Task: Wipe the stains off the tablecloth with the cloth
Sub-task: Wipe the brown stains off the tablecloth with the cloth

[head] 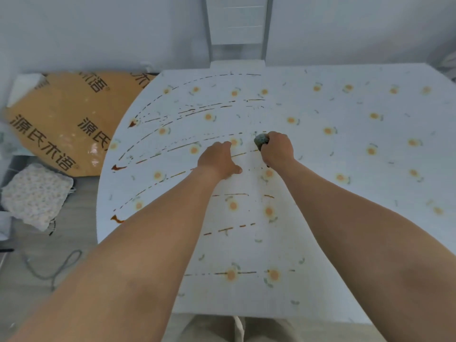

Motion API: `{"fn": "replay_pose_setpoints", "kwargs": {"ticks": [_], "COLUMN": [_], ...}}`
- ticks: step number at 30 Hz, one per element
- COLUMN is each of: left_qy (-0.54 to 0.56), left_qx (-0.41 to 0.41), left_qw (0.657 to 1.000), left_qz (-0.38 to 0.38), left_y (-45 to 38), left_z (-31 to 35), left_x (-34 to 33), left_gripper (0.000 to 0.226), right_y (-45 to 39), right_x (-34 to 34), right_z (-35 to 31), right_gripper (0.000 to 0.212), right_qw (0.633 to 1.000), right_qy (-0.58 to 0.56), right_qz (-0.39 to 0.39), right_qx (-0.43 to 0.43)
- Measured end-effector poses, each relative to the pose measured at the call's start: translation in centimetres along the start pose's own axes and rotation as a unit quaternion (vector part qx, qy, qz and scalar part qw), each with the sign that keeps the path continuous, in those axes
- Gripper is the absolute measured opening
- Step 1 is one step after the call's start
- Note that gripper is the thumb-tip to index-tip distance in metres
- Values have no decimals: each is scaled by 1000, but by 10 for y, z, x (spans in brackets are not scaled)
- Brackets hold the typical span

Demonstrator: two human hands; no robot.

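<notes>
A white tablecloth [345,149] printed with small orange flowers covers the table. Brown dashed stain streaks [197,144] arc across its left and middle parts, with thicker blobs at the left edge. My right hand [277,149] grips a bunched grey-green cloth [261,139] and holds it down on the tablecloth at the end of one streak. My left hand [218,160] lies flat on the tablecloth just left of it, fingers straight, thumb out to the right.
A white chair back [237,33] stands at the table's far side. Left of the table on the floor lie an orange printed bag [66,119], a folded flowered cloth [34,193] and a grey cable [56,267].
</notes>
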State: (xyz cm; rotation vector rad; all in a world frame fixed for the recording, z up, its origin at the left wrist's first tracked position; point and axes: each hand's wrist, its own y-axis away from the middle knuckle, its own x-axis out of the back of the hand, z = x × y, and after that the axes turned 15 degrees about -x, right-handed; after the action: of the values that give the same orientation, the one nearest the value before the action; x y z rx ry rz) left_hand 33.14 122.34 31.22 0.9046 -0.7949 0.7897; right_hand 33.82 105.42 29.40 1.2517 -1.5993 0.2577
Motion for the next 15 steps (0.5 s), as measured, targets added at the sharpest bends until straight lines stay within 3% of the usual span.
{"fn": "replay_pose_setpoints", "kwargs": {"ticks": [10,15], "left_qy": [19,-23], "left_qx": [13,25], "left_qw": [1000,999], "left_qz": [-20,-35], "left_y": [-144,-203], "left_z": [-42,-69], "left_x": [35,39], "left_gripper": [100,110], "right_y": [-141,-200], "right_x": [-3,-7], "right_z": [-63,-83], "right_gripper": [37,36], "right_qw": [1000,998], "right_qy": [-15,-19], "right_qz": [15,47], "right_qx": [18,22]}}
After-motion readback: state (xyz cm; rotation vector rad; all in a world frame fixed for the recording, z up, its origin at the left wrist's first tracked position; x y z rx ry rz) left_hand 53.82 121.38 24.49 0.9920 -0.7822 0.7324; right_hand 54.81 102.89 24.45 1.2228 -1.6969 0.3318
